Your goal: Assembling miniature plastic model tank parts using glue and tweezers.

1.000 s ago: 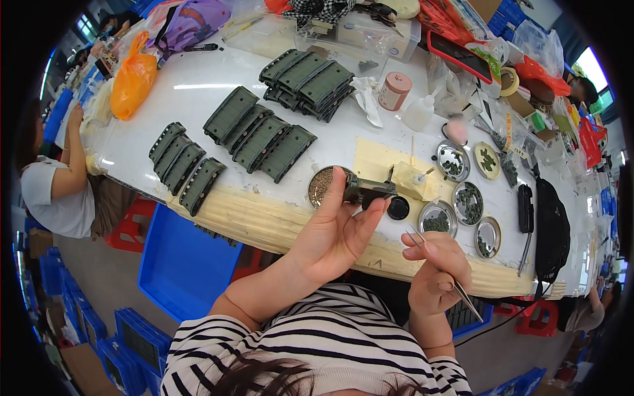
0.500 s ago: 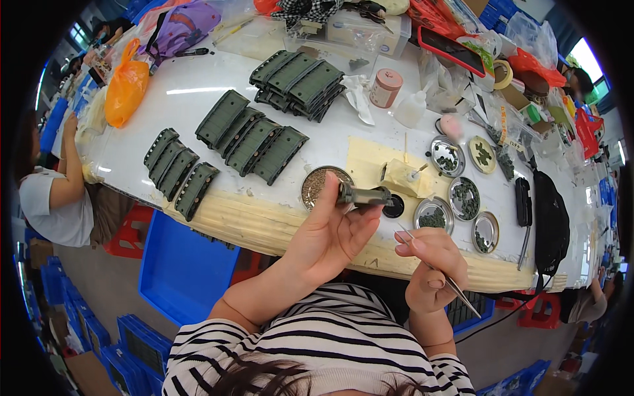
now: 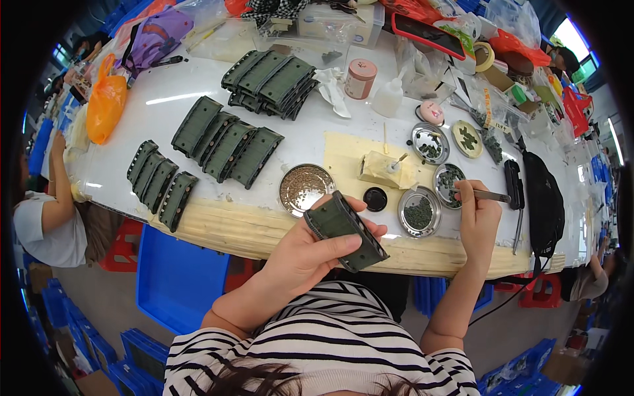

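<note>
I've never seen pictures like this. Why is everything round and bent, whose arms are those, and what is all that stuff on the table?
There is no machine here: a person wears a wide-angle camera on the head, looking down, so straight edges curve toward the rim. The two arms from below are that person's own. The left hand holds a dark green ridged panel. The right hand holds thin tweezers with the tip at a small round dish of green bits. On the white table lie more green panels in rows and a stack, a tin of brownish grains, other small dishes, a pink jar and an orange bag. Another person sits at the left edge.
</note>
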Demonstrator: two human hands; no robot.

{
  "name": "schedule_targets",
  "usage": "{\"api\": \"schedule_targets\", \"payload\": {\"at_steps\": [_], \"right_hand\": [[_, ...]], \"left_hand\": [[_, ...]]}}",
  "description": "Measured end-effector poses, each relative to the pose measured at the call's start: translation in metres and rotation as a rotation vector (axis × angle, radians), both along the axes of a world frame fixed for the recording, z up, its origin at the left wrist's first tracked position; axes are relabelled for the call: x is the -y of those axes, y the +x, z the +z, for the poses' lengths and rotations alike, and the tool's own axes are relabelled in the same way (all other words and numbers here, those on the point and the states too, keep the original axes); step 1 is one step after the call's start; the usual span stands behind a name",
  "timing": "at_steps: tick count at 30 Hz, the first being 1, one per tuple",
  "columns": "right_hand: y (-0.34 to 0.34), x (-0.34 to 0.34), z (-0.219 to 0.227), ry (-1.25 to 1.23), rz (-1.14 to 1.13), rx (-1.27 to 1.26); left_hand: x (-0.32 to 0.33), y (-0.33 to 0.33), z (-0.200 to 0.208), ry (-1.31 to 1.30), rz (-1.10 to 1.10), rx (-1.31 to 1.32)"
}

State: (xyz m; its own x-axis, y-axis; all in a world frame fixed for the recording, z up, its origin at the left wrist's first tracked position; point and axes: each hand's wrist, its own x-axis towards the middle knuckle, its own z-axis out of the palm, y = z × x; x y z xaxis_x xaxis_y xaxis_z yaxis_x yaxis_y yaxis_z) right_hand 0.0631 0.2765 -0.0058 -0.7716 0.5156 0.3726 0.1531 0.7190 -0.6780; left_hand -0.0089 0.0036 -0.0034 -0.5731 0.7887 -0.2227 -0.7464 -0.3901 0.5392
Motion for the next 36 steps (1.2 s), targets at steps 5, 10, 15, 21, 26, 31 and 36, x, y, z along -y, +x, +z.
{"api": "schedule_targets", "payload": {"at_steps": [5,10,15,21,26,31,36], "right_hand": [[-0.002,-0.002,0.000,0.003,-0.026,0.104],[-0.004,-0.004,-0.005,-0.010,-0.028,0.064],[-0.002,-0.005,-0.007,-0.081,0.008,-0.084],[0.016,0.038,0.020,-0.167,0.249,-0.365],[0.010,0.073,0.038,0.063,0.584,-0.382],[0.000,0.092,0.038,0.285,0.665,-0.382],[-0.004,0.100,0.039,0.458,0.689,-0.359]], "left_hand": [[0.009,-0.003,0.007,-0.193,0.063,-0.380],[0.016,-0.006,0.008,0.018,0.140,-0.169],[0.015,-0.013,-0.001,0.140,0.302,0.217],[0.016,-0.012,-0.002,-0.074,0.168,-0.036],[0.004,-0.003,0.003,-0.079,0.128,-0.016],[0.002,-0.003,-0.009,-0.049,0.064,-0.155],[0.004,-0.004,-0.020,-0.004,0.033,-0.335]]}}
